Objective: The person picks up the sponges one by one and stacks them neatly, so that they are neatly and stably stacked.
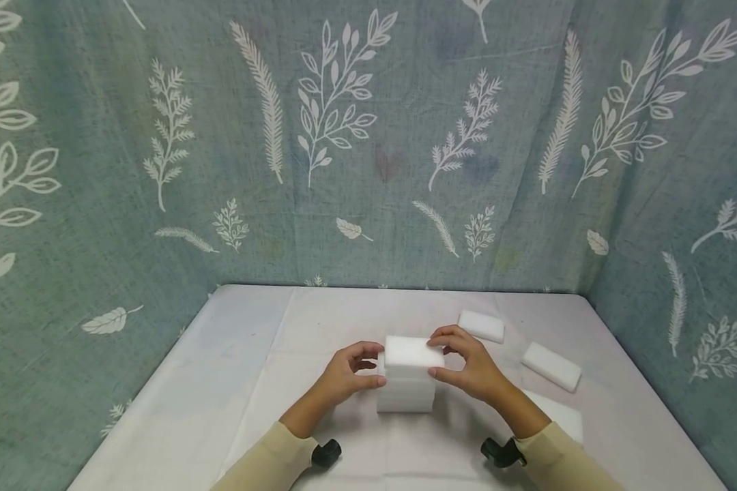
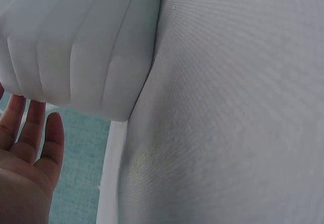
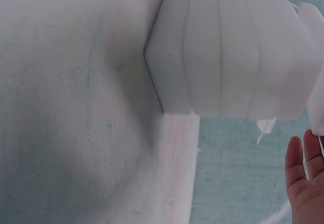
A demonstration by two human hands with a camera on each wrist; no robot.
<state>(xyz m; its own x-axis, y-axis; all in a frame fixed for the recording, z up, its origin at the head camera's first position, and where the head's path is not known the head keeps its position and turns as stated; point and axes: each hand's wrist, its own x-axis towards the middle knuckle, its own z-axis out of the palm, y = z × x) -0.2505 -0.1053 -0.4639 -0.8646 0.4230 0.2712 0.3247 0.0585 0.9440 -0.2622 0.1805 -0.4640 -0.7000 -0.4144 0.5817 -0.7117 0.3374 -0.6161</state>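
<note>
White tabletop (image 1: 221, 409) — block stack (image 1: 407, 395) between left hand (image 1: 344, 374) and right hand (image 1: 471, 367).

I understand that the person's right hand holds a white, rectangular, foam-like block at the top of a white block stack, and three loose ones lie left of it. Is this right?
Not quite: the three loose white, foam-like blocks lie right of the white block stack, not left, as the head view shows. The right hand does hold the top block.

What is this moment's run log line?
Left hand: holding stacked white rectangular foam-like blocks; Right hand: gripping uppermost block; Right side: loose blocks
</note>
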